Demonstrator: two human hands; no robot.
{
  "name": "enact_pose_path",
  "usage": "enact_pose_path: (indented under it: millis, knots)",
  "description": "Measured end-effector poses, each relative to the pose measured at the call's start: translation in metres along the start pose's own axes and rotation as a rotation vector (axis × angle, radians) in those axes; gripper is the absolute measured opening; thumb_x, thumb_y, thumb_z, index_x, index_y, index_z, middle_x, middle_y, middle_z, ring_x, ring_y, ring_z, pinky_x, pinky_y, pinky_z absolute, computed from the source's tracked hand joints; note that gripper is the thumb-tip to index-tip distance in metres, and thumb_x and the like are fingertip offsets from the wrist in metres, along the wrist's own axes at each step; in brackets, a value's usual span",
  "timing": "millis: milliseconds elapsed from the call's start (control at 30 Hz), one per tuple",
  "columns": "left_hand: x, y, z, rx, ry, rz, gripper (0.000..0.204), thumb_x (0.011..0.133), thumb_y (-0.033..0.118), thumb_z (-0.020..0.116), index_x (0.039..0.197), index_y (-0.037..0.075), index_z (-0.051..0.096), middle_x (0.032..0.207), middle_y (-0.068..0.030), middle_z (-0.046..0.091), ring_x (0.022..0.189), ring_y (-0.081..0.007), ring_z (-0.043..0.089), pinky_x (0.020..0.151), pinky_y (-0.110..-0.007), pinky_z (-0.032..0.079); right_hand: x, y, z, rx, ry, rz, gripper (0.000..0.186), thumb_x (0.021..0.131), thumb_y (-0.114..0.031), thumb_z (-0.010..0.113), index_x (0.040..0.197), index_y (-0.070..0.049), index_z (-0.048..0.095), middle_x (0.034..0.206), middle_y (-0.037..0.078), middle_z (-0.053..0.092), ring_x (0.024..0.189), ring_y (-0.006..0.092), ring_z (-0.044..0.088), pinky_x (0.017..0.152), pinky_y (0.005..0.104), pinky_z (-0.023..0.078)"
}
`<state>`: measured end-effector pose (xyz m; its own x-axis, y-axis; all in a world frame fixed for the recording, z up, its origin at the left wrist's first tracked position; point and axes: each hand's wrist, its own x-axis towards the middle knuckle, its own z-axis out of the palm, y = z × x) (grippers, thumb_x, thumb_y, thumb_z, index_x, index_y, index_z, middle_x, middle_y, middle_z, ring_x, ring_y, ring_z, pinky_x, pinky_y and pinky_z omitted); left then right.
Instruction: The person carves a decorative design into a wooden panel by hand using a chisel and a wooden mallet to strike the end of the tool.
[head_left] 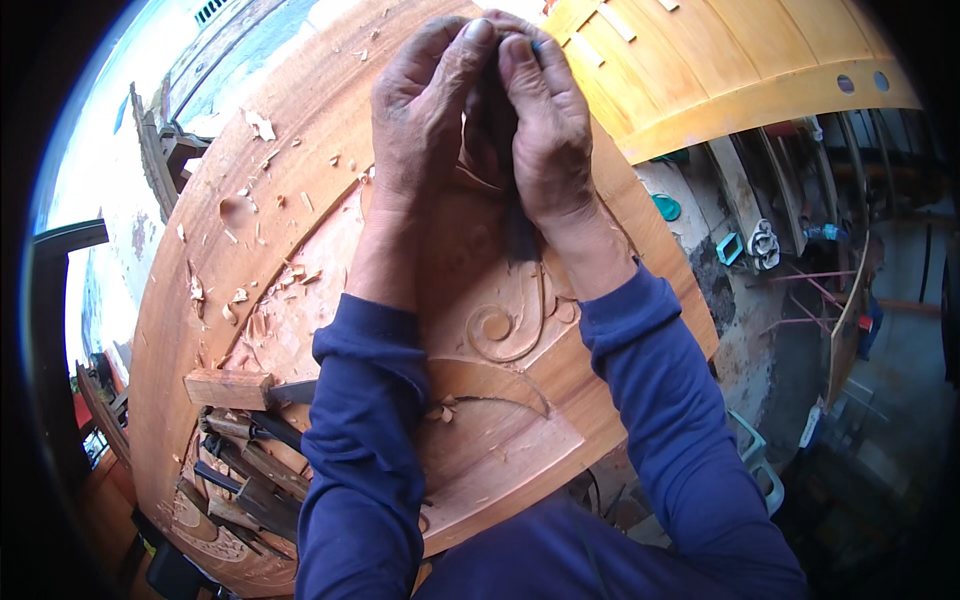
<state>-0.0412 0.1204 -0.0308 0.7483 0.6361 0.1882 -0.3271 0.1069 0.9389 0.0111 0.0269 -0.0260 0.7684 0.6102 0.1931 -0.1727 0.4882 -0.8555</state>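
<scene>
Both hands meet over the far part of a carved wooden panel [560, 400]. My left hand [430, 110] is closed, its thumb and fingertips pinched together. My right hand [548, 120] is closed as well, its fingertips against those of the left. A small teal spot shows at the right fingers; whatever they hold is mostly hidden. Between the wrists is a dark strip that I cannot identify. Below them, a carved spiral scroll [495, 328] stands in relief on the panel. Pale wood shavings [295, 275] are scattered over the panel's left side.
Several carving tools [250, 480] lie in a pile at the panel's lower left. Beside them is a wooden-handled tool [228, 388] with a dark flat part. A varnished yellow wooden panel [740, 60] occupies the far right. A pale green plastic chair [757, 460] stands at the right.
</scene>
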Motion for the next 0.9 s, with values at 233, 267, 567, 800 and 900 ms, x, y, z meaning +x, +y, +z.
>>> enact_pose_path:
  millis: [233, 267, 567, 800, 900]
  knots:
    - [-0.004, 0.001, 0.000, -0.080, -0.038, 0.004, 0.014, 0.102, 0.017, 0.071, 0.099, 0.004, 0.074, 0.080, 0.0046, 0.067, 0.070, -0.0004, 0.056, 0.061, -0.020, 0.046, -0.034, -0.019, -0.001, -0.126, -0.042, 0.171, 0.029, 0.114, -0.029, 0.052, 0.134, -0.008, 0.057, 0.085, -0.002, 0.063, 0.064, 0.0032, 0.056, 0.052, 0.0180, 0.044]
    - [-0.007, 0.001, -0.001, -0.031, -0.065, 0.021, 0.013, 0.102, 0.016, 0.070, 0.099, 0.004, 0.074, 0.079, 0.0052, 0.066, 0.069, -0.0003, 0.055, 0.061, -0.020, 0.045, -0.033, -0.019, 0.001, -0.128, -0.043, 0.170, 0.029, 0.114, -0.029, 0.052, 0.134, -0.008, 0.057, 0.085, -0.002, 0.063, 0.064, 0.0032, 0.056, 0.052, 0.0180, 0.044]
    - [-0.005, 0.002, 0.002, -0.077, -0.091, 0.009, 0.016, 0.101, 0.021, 0.074, 0.098, 0.005, 0.073, 0.083, 0.0048, 0.065, 0.077, -0.0024, 0.058, 0.067, -0.020, 0.044, -0.037, -0.025, 0.004, -0.127, 0.051, 0.121, 0.034, 0.115, -0.036, 0.050, 0.137, -0.010, 0.057, 0.079, -0.001, 0.063, 0.051, 0.0035, 0.052, 0.041, 0.0192, 0.038]
    - [-0.011, 0.012, 0.019, -0.021, -0.065, -0.054, 0.015, 0.103, 0.014, 0.072, 0.093, 0.003, 0.075, 0.084, 0.0050, 0.067, 0.080, -0.0023, 0.059, 0.071, -0.021, 0.046, -0.038, -0.028, 0.000, -0.161, 0.119, 0.121, 0.036, 0.115, -0.039, 0.048, 0.134, -0.009, 0.056, 0.077, -0.001, 0.062, 0.045, 0.0044, 0.049, 0.037, 0.0199, 0.034]
    - [-0.010, 0.003, 0.011, -0.051, -0.203, -0.020, 0.016, 0.102, 0.015, 0.073, 0.092, 0.002, 0.075, 0.082, 0.0045, 0.067, 0.080, -0.0028, 0.060, 0.071, -0.021, 0.046, -0.051, -0.031, 0.003, -0.093, 0.086, 0.059, 0.036, 0.115, -0.037, 0.046, 0.136, -0.009, 0.053, 0.073, 0.000, 0.060, 0.044, 0.0046, 0.045, 0.037, 0.0204, 0.033]
